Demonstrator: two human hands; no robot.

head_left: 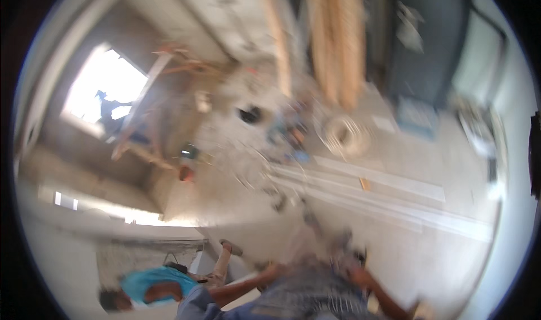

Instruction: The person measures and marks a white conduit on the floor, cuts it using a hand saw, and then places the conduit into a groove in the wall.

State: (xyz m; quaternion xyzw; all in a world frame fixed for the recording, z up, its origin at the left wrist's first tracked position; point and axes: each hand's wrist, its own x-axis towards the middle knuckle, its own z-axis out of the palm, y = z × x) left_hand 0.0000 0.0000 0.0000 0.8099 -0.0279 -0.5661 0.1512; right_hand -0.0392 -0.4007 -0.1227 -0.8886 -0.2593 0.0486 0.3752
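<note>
Left hand: the left hand point(274, 272) sits at the lower middle of the view, at the end of a forearm running in from the lower left; it rests at the near edge of a grey striped cloth point(307, 294).
Right hand: the right hand point(359, 276) lies at the cloth's other upper corner, its forearm coming up from the lower right.
Grip: motion blur smears both hands, so I cannot tell whether the fingers are curled on the cloth or only touching it.
Cloth: between the two hands and just below them, low in the frame; its lower part is cut off by the picture's edge.
Floor beyond: long pale strips point(383, 199) lie across the dusty floor point(236, 201), well apart from the hands; a coil of white tubing point(344, 134) sits farther off, near upright wooden planks point(338, 44).
Other person: someone in a turquoise shirt point(155, 283) is at lower left, partly hidden by a wall edge.
Hard to make out: small items scattered mid-floor are too blurred to identify.
</note>
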